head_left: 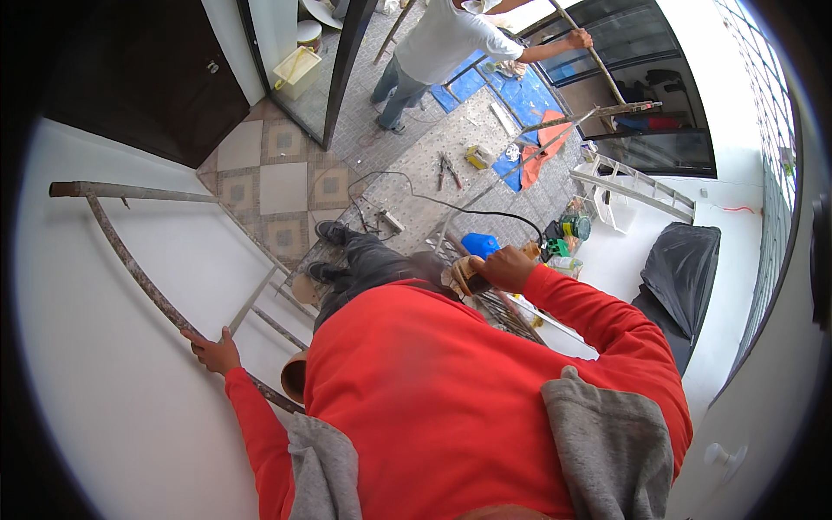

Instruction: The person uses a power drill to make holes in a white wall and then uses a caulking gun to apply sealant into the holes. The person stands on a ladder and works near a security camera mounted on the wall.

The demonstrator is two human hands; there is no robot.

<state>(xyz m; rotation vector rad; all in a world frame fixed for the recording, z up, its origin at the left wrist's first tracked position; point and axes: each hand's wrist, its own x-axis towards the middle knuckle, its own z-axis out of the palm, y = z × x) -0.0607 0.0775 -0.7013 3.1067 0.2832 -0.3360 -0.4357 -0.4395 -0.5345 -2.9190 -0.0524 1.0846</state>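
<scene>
Two hands are working here, both coming out of red sleeves. The left hand [213, 354] is gripping a rusty curved metal bar [139, 273], fingers wrapped over it and pressed together; the bar is arcing from a straight rail [130, 191] at upper left down toward the person's side, lying against a white wall [95, 390]. The right hand [505, 267] is closing round a tool with a tan body [464, 276], held in front of the chest, fingers curled about it; how tightly the fingertips are meeting is hidden. Just beyond it a blue container [479, 243] is sitting on the floor, and near that a green round object [574, 226] among small packages too blurred to tell apart. One yellow box-like thing [477, 157] and one pair of pliers [448, 170] are lying on the speckled grey floor [407, 165], with a black cable [451, 206] snaking across it. Patterned beige tiles [282, 186] are covering the floor by a dark door [147, 78]. One yellow tub [296, 71] is standing behind a glass panel. Blue sheeting [520, 91] and an orange cloth [542, 147] are spreading further off, where another person in a white shirt [442, 39] is holding a long pole [594, 56]. One white ladder [637, 186] is lying at right beside a black bag [680, 269].
</scene>
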